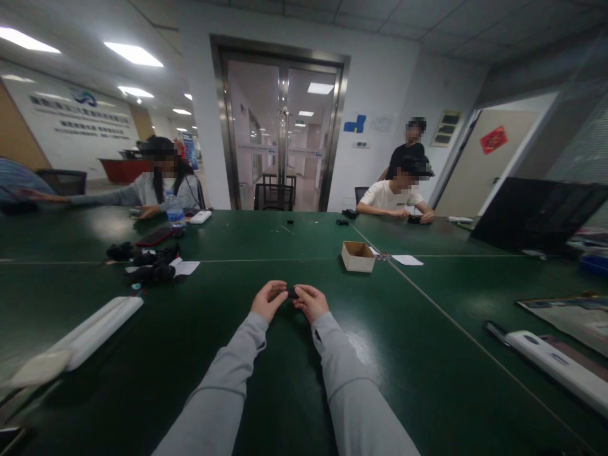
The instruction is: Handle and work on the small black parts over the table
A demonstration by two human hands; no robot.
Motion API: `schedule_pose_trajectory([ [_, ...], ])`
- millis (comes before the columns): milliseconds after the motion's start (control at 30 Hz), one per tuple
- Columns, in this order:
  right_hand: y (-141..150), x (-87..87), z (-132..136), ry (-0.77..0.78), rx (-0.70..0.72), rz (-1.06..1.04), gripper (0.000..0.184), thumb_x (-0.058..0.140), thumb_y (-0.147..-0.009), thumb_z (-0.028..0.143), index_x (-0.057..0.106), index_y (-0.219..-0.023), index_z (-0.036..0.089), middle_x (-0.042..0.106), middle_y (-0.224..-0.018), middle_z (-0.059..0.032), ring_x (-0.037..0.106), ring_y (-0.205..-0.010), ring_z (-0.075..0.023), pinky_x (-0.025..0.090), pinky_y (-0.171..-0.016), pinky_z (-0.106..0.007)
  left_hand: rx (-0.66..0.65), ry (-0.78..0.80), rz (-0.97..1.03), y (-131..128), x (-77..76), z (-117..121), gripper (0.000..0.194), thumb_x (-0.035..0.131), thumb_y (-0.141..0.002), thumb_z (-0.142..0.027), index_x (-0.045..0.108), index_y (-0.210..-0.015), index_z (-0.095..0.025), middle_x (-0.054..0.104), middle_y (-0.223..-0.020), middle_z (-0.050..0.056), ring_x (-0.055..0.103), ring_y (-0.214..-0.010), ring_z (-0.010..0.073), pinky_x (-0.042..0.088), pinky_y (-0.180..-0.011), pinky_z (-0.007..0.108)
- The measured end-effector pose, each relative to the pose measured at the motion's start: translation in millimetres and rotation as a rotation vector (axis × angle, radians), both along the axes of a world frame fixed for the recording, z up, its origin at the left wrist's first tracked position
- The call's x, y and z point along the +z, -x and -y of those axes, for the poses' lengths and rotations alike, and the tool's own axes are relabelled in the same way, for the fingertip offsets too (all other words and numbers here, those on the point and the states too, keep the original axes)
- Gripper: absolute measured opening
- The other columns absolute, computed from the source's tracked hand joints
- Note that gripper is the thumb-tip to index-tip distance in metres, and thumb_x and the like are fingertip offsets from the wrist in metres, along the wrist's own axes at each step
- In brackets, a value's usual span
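A small black object [292, 293] is pinched between my two hands over the green table [266, 392]; its exact kind is too small to tell. My left hand [270, 300] closes its thumb and fingers at the object's left end. On the other end, the fingertips of my right hand [310, 301] press together around it. Both hands are close together, with the forearms in grey sleeves reaching forward. Beyond my right hand stands an open cardboard box [358, 258], whose contents I cannot make out.
Black gear [152, 263], papers and a water bottle [174, 210] lie to the left, nearer than a seated person [166, 177]. A long white case [102, 329] is at front left. White power strip [555, 364] and dark monitor [536, 215] stand right. Two people are at the far right.
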State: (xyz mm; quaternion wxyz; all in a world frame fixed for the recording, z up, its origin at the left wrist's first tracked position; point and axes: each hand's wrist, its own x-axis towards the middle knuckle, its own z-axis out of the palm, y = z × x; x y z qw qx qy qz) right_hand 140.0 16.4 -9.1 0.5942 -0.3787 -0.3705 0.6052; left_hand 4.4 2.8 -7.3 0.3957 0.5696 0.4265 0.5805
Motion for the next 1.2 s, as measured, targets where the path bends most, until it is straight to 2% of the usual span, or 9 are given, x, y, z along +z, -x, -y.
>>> schedule_pose_trajectory([
  [67, 0.0, 0.0, -0.1, 0.000, -0.001, 0.003, 0.041, 0.080, -0.044, 0.033, 0.063, -0.075, 0.011, 0.061, -0.057, -0.0011, 0.055, -0.043, -0.0092, 0.043, -0.038, -0.017, 0.030, 0.102, -0.040, -1.1, 0.0, 0.4, 0.036, 0.057, -0.067, -0.041, 0.055, -0.094, -0.016, 0.060, -0.090, 0.008, 0.060, -0.077, 0.0166, 0.048, -0.061, 0.026],
  [133, -0.2, -0.5, -0.3, -0.002, -0.004, 0.002, 0.041, 0.080, -0.044, 0.033, 0.063, -0.075, 0.012, 0.062, -0.058, -0.0011, 0.055, -0.043, -0.0090, 0.043, -0.039, -0.017, 0.052, 0.198, -0.102, -2.2, -0.2, 0.9, 0.035, 0.049, -0.073, -0.044, 0.054, -0.095, -0.017, 0.059, -0.078, 0.004, 0.058, -0.060, 0.0130, 0.044, -0.048, 0.022],
  [233, -0.3, -2.2, -1.3, -0.005, 0.012, 0.014, 0.041, 0.079, -0.044, 0.033, 0.063, -0.075, 0.012, 0.062, -0.057, -0.0011, 0.055, -0.043, -0.0089, 0.043, -0.039, -0.017, 0.060, 0.203, -0.174, -2.8, -1.3, 1.4, 0.033, 0.044, -0.075, -0.043, 0.054, -0.096, -0.019, 0.054, -0.063, 0.000, 0.052, -0.050, 0.0102, 0.037, -0.040, 0.018],
  [433, -1.0, -4.5, -2.7, -0.027, 0.021, 0.038, 0.041, 0.079, -0.046, 0.034, 0.062, -0.076, 0.012, 0.062, -0.058, -0.0016, 0.055, -0.044, -0.0090, 0.043, -0.040, -0.017, 0.067, 0.139, -0.149, -2.6, -2.2, 1.5, 0.037, 0.054, -0.067, -0.039, 0.053, -0.098, -0.020, 0.054, -0.081, 0.003, 0.054, -0.064, 0.0122, 0.041, -0.042, 0.018],
  [633, -1.8, -4.2, -1.7, -0.030, 0.031, 0.037, 0.040, 0.078, -0.047, 0.034, 0.063, -0.077, 0.012, 0.062, -0.060, -0.0019, 0.055, -0.044, -0.0092, 0.043, -0.041, -0.019, 0.050, 0.166, -0.182, -3.4, -1.7, 2.7, 0.036, 0.046, -0.073, -0.043, 0.053, -0.098, -0.017, 0.052, -0.060, -0.001, 0.049, -0.050, 0.0101, 0.036, -0.040, 0.017],
  [833, -2.1, -4.2, -1.3, -0.042, 0.025, 0.035, 0.040, 0.078, -0.048, 0.034, 0.063, -0.077, 0.012, 0.062, -0.061, -0.0018, 0.055, -0.045, -0.0092, 0.043, -0.040, -0.019, 0.043, 0.131, -0.152, -3.4, -4.5, 0.9, 0.035, 0.051, -0.069, -0.038, 0.054, -0.098, -0.019, 0.055, -0.073, 0.001, 0.051, -0.055, 0.0102, 0.038, -0.040, 0.017],
  [967, -1.5, -4.6, -1.6, -0.031, 0.015, 0.042, 0.040, 0.078, -0.047, 0.034, 0.063, -0.077, 0.012, 0.061, -0.060, -0.0016, 0.055, -0.044, -0.0092, 0.043, -0.040, -0.019, 0.066, 0.184, -0.173, -3.9, -2.2, 1.2, 0.035, 0.042, -0.076, -0.043, 0.054, -0.098, -0.019, 0.053, -0.061, 0.000, 0.049, -0.049, 0.0101, 0.036, -0.039, 0.017],
  [1067, -1.0, -4.4, -1.4, -0.038, 0.026, 0.044, 0.039, 0.078, -0.047, 0.033, 0.063, -0.077, 0.012, 0.062, -0.061, -0.0019, 0.055, -0.044, -0.0093, 0.043, -0.041, -0.019, 0.077, 0.177, -0.208, -3.5, -1.1, 2.0, 0.034, 0.038, -0.078, -0.041, 0.055, -0.098, -0.019, 0.049, -0.055, -0.002, 0.046, -0.046, 0.0093, 0.035, -0.039, 0.017],
  [1200, -1.0, -4.1, -1.4, -0.042, 0.034, 0.042, 0.039, 0.077, -0.048, 0.033, 0.063, -0.077, 0.012, 0.061, -0.059, -0.0015, 0.055, -0.045, -0.0091, 0.043, -0.041, -0.018, 0.078, 0.162, -0.180, -3.1, -1.4, 2.3, 0.030, 0.042, -0.075, -0.033, 0.054, -0.099, -0.020, 0.054, -0.068, 0.000, 0.048, -0.051, 0.0090, 0.037, -0.041, 0.017],
])
